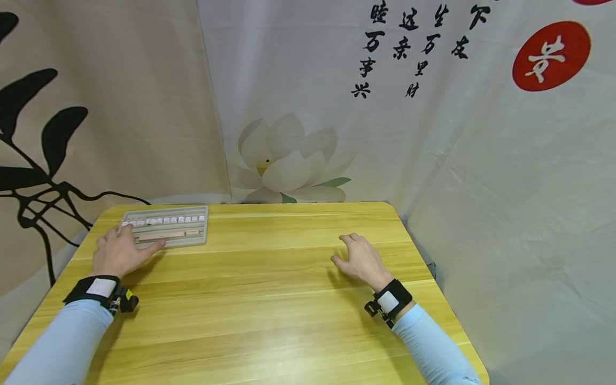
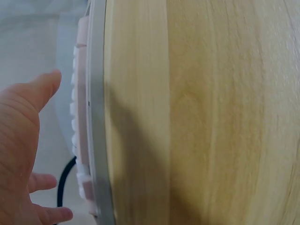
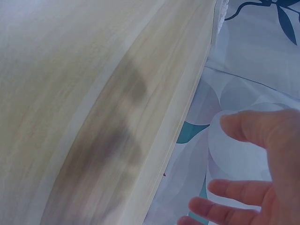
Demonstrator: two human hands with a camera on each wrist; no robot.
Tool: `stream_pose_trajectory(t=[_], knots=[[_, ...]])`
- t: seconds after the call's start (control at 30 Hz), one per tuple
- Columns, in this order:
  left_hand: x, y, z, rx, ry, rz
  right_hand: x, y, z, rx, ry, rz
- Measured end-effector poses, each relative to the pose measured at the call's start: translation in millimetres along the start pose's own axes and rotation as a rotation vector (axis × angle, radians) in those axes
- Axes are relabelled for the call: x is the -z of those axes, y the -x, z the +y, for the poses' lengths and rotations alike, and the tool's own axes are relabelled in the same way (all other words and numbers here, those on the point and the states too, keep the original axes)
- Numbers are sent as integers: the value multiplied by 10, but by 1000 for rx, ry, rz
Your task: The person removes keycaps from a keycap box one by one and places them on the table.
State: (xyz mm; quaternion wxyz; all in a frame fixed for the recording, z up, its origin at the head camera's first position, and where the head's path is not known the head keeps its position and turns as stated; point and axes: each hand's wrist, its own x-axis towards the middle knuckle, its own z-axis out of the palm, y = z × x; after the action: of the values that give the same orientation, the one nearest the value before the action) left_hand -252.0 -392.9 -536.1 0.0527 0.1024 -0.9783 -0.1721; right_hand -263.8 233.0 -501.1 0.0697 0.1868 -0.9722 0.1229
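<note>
We see the keyboard (image 1: 169, 228) at the desk's (image 1: 260, 299) 10 o'clock, by the far edge: pale frame, row of white keys (image 1: 166, 220) toward 12, long pinkish key (image 1: 161, 236) toward 6. Left hand (image 1: 117, 252) is over its 8 o'clock corner, fingers spread, thumb toward 2; in the left wrist view we get a gap between thumb and keys, so we log it as hovering. Right hand (image 1: 361, 260) is at the desk's 2 o'clock, well apart from the keyboard, raised over its own shadow, fingers spread, thumb toward 10. Light-blue sleeves (image 1: 435, 347), black wrist straps (image 1: 393, 297). Beyond the desk at 12, we have a cloth (image 1: 308, 64) with a lotus print (image 1: 289, 171).
</note>
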Motion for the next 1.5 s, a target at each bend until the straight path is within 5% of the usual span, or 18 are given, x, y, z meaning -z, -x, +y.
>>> stream_pose_trajectory(t=[0.53, 1.5], knots=[[-48, -66, -95, 92, 6, -91, 22, 15, -26, -1, 1, 4], [-109, -202, -248, 151, -42, -170, 45, 18, -42, 18, -6, 10]])
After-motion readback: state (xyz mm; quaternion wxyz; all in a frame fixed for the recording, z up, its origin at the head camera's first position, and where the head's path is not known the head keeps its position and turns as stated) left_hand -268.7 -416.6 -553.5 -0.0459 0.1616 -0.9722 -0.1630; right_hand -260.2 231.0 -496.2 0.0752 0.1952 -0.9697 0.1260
